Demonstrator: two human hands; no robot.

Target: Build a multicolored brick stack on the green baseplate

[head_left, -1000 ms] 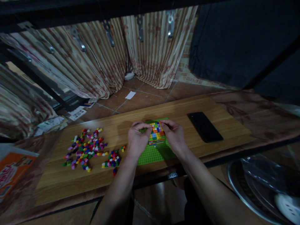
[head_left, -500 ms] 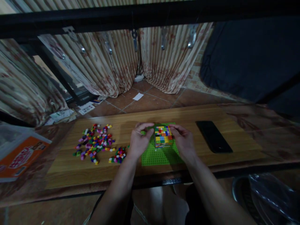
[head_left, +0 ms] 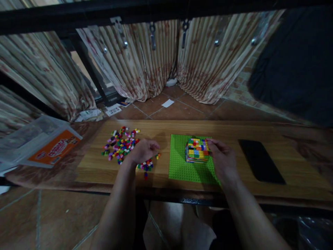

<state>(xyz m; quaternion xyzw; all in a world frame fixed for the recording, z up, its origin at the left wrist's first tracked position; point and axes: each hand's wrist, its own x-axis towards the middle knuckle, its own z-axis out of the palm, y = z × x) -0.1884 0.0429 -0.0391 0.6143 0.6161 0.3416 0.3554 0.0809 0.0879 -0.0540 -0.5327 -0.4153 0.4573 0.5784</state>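
One wooden board (head_left: 161,173) bears bricks (head_left: 124,146) — striped curtains (head_left: 153,66) hang beyond.

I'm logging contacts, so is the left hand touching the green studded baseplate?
Apart: the head view shows wooden tabletop between the left hand and green studded baseplate.

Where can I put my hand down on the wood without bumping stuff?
There's bare wood right of the flat black device, and a strip behind the green baseplate. Crowded: the loose bricks, with the left hand close by, and the brick block, with the right hand at its side.
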